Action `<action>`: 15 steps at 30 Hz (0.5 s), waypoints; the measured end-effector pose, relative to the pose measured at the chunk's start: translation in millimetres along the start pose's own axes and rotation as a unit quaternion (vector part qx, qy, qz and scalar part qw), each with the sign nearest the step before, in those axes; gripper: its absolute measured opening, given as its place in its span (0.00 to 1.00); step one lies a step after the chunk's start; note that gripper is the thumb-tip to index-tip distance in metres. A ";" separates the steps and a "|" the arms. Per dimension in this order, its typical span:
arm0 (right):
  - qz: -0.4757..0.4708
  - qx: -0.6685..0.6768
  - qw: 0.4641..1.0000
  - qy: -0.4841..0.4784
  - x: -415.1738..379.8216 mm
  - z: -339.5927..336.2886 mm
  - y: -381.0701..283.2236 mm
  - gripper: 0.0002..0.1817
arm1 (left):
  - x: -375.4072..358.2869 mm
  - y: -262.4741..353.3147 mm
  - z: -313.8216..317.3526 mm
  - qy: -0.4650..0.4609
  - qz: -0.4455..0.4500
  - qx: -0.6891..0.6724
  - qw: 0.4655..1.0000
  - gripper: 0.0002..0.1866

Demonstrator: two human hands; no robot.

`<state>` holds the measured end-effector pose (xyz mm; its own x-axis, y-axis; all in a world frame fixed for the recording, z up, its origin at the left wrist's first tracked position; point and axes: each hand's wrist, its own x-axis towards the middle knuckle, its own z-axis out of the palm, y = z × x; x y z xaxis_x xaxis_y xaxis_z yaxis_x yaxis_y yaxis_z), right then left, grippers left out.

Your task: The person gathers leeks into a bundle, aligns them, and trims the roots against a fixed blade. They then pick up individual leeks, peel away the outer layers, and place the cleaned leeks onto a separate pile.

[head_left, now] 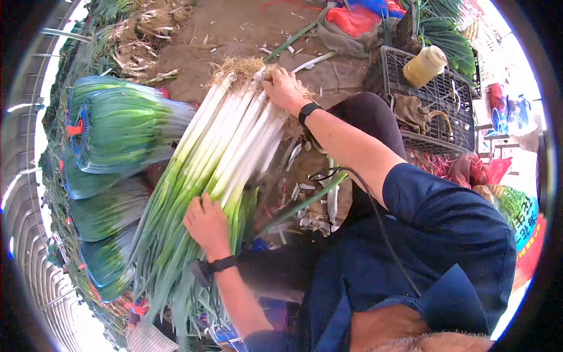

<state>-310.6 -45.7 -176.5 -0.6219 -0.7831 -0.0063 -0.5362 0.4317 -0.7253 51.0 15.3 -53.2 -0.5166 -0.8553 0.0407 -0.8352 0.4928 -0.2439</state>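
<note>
A big pile of long green onions [229, 141] lies in front of me, its white root ends at the top and green leaves trailing toward the bottom. My right hand [286, 90] is at the root end with fingers curled around a white stalk there; the palm side is hidden. Lower on the pile, my left hand [208, 226] lies with fingers apart over the stalks where white turns to green, touching them from above. Both wrists carry dark bands. Beside the pile on the left are tied bundles of green onions [120, 126] in clear wrapping.
At the upper right a black plastic crate [431, 141] bears a yellowish jar [424, 66] and a glove [413, 111]. Loose onions with dry roots [138, 50] lie at the upper left. Peeled scraps litter the brown ground [234, 26]. My bent knee [369, 117] is close to my right arm.
</note>
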 end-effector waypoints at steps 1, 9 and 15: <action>0.010 -0.004 1.000 0.002 0.3 3.4 3.1 0.22 | -4.1 10.3 5.0 0.044 0.014 0.024 0.999 0.24; -0.081 -0.014 0.994 0.067 -23.9 1.9 -1.2 0.24 | -12.9 -5.9 4.1 0.082 0.054 0.029 0.995 0.30; 0.013 -0.029 0.999 0.000 -8.3 -9.1 -18.6 0.26 | 0.7 -0.9 1.6 0.043 0.058 0.027 0.997 0.27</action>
<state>-300.6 -43.2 -156.7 -0.6354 -0.7718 -0.0251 -0.5527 0.4772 -0.6832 51.7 14.0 -54.5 -0.6254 -0.7748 0.0923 -0.7589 0.5765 -0.3029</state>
